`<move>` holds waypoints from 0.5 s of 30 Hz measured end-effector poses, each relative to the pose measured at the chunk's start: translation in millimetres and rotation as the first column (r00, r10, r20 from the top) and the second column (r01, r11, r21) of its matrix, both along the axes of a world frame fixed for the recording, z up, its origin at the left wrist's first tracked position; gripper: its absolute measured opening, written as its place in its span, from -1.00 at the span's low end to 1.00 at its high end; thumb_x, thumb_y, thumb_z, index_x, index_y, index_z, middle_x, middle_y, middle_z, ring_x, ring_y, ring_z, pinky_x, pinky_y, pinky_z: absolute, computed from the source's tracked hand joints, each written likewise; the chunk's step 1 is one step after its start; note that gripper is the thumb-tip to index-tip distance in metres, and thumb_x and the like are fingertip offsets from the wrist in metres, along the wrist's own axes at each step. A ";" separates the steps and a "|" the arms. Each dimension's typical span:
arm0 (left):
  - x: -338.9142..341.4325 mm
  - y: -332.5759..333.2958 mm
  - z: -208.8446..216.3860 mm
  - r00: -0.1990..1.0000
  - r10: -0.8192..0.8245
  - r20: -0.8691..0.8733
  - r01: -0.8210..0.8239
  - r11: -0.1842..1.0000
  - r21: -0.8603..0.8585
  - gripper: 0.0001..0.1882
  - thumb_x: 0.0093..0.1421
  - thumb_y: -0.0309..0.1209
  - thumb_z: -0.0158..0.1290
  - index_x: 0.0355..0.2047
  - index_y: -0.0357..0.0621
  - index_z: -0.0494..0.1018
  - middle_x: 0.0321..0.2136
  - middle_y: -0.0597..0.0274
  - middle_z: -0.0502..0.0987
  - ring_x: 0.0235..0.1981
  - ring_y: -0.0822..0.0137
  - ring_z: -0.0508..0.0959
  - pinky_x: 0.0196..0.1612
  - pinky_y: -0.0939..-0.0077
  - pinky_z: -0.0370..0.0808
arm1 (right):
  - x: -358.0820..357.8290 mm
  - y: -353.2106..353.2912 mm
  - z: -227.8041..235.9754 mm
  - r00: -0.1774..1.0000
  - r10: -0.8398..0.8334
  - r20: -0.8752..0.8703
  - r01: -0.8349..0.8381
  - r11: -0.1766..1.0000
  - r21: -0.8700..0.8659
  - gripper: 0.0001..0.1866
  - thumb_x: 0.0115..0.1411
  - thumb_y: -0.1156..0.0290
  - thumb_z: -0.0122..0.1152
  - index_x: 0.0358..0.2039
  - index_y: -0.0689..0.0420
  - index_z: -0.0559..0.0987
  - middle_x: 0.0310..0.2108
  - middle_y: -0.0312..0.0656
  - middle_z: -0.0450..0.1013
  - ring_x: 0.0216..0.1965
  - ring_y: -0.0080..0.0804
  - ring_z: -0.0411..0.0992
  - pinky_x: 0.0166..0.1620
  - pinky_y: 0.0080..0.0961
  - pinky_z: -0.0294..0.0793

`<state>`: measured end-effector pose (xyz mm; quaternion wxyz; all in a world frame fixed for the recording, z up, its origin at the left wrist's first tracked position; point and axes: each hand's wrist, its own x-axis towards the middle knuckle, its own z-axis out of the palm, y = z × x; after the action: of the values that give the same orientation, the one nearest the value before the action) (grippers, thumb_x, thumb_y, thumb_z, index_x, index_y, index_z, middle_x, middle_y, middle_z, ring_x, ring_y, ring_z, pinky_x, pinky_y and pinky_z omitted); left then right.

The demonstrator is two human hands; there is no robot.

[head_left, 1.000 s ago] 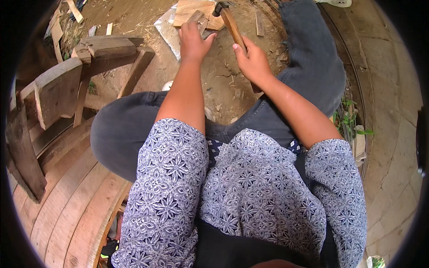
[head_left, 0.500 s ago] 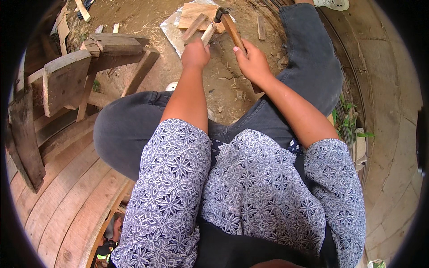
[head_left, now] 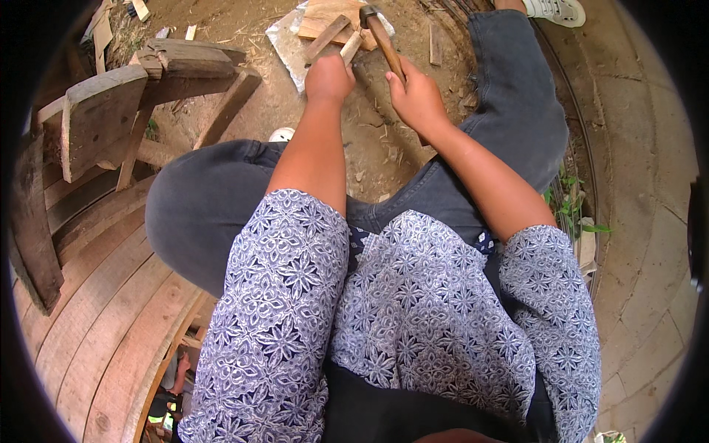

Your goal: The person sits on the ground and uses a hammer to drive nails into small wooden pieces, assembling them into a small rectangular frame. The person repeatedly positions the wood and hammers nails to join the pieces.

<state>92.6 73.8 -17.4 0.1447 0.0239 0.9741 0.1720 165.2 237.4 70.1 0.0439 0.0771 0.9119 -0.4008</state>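
Observation:
My left hand (head_left: 330, 77) is closed round a pale wooden rod (head_left: 351, 47), whose upper end sticks out of the fist. A darker, flat wooden strip (head_left: 329, 37) slants beside it; I cannot tell whether the fist holds this too. My right hand (head_left: 419, 96) grips the brown handle of a hammer (head_left: 384, 46). The dark hammer head is just above and beside the rod's end; whether they touch is unclear. Under both lies a light wooden board (head_left: 313, 26) on a whitish slab (head_left: 284, 44). The rod's lower end is hidden behind my left hand.
My bent legs in dark trousers (head_left: 207, 207) frame the dirt ground, which has scattered wood chips. A weathered wooden frame (head_left: 107, 111) and planks (head_left: 96, 347) stand at the left. A small wood piece (head_left: 435, 44) lies right of the hammer. Paving (head_left: 642, 221) runs along the right.
The view has shifted a little. The hammer head is tilted slightly differently and sits a bit higher in the picture. Both hands keep their grips.

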 end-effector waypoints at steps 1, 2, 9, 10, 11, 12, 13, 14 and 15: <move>-0.9 -0.6 -1.6 1.000 0.011 -0.019 -0.011 1.000 0.006 -0.69 0.17 -0.22 0.16 -0.23 -0.22 0.57 -0.31 -0.15 0.65 -0.24 -0.13 0.65 -0.14 0.04 0.60 | -0.1 2.6 -2.1 1.000 -0.020 -0.024 0.019 1.000 -0.018 -0.62 0.30 0.33 0.13 0.12 0.04 0.48 -0.39 0.18 0.54 -0.31 0.25 0.53 -0.26 -0.01 0.49; 0.2 -1.8 -1.9 0.999 0.027 -0.032 -0.027 1.000 0.010 -0.70 0.17 -0.23 0.17 -0.24 -0.22 0.57 -0.31 -0.15 0.65 -0.24 -0.13 0.66 -0.14 0.05 0.60 | -1.6 -1.2 12.3 0.999 -0.034 -0.042 0.033 0.999 -0.037 -0.62 0.30 0.33 0.12 0.12 0.04 0.48 -0.38 0.19 0.54 -0.30 0.25 0.53 -0.25 -0.01 0.49; -0.6 1.7 3.2 1.000 0.021 -0.003 -0.021 1.000 0.006 -0.70 0.17 -0.23 0.17 -0.24 -0.21 0.58 -0.30 -0.14 0.65 -0.23 -0.12 0.66 -0.11 0.05 0.60 | 0.8 -5.2 -1.2 0.998 0.013 -0.056 -0.016 0.999 -0.041 -0.60 0.29 0.31 0.13 0.13 0.06 0.48 -0.35 0.19 0.55 -0.28 0.24 0.53 -0.24 -0.02 0.48; -1.9 1.0 2.6 1.000 0.023 -0.018 -0.022 1.000 0.007 -0.70 0.17 -0.23 0.17 -0.24 -0.22 0.58 -0.29 -0.14 0.65 -0.22 -0.12 0.66 -0.11 0.05 0.60 | 1.4 -0.9 -5.2 0.999 -0.026 -0.047 0.023 0.997 -0.070 -0.60 0.29 0.31 0.12 0.13 0.06 0.47 -0.35 0.19 0.55 -0.28 0.24 0.53 -0.23 -0.03 0.48; 0.6 -3.0 -0.6 0.999 0.035 -0.025 -0.035 0.999 0.006 -0.70 0.17 -0.23 0.17 -0.24 -0.22 0.58 -0.28 -0.15 0.65 -0.22 -0.12 0.66 -0.11 0.06 0.60 | 1.0 -3.8 10.2 0.998 -0.054 -0.028 0.051 0.994 -0.100 -0.60 0.29 0.31 0.12 0.13 0.07 0.47 -0.35 0.19 0.55 -0.28 0.24 0.53 -0.23 -0.03 0.49; 4.4 -2.2 -1.4 0.999 0.039 -0.029 -0.038 0.999 0.007 -0.69 0.17 -0.23 0.16 -0.23 -0.22 0.58 -0.28 -0.15 0.65 -0.21 -0.12 0.66 -0.10 0.06 0.60 | 1.5 -3.0 21.6 0.996 -0.090 -0.005 0.088 0.988 -0.126 -0.60 0.29 0.31 0.12 0.13 0.07 0.47 -0.36 0.19 0.55 -0.28 0.24 0.53 -0.23 -0.03 0.49; 3.9 -1.7 -2.1 0.999 0.039 -0.017 -0.039 0.999 0.002 -0.69 0.17 -0.23 0.16 -0.23 -0.23 0.58 -0.28 -0.15 0.65 -0.21 -0.12 0.66 -0.10 0.07 0.60 | -1.1 -2.3 25.3 0.994 -0.102 -0.044 0.093 0.981 -0.169 -0.61 0.29 0.31 0.12 0.12 0.07 0.48 -0.36 0.19 0.55 -0.28 0.24 0.53 -0.23 -0.03 0.49; -0.1 -0.7 2.1 0.999 0.034 -0.008 -0.034 0.999 -0.003 -0.69 0.18 -0.22 0.16 -0.23 -0.23 0.58 -0.27 -0.15 0.65 -0.20 -0.12 0.66 -0.10 0.07 0.60 | -3.2 -1.9 29.8 0.989 -0.122 -0.085 0.102 0.972 -0.214 -0.61 0.29 0.30 0.12 0.12 0.07 0.48 -0.36 0.19 0.55 -0.28 0.24 0.53 -0.23 -0.03 0.49; -1.8 0.2 5.5 1.000 0.028 0.000 -0.028 1.000 -0.009 -0.68 0.18 -0.22 0.16 -0.23 -0.24 0.58 -0.27 -0.15 0.65 -0.20 -0.12 0.66 -0.10 0.08 0.60 | -3.9 -1.3 31.4 0.982 -0.144 -0.125 0.108 0.960 -0.258 -0.62 0.29 0.30 0.12 0.11 0.07 0.48 -0.36 0.19 0.55 -0.28 0.24 0.53 -0.23 -0.03 0.49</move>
<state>90.9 74.0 -11.8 0.1426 0.0096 0.9751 0.1697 161.3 236.1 101.4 -0.0378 0.1001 0.8480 -0.5191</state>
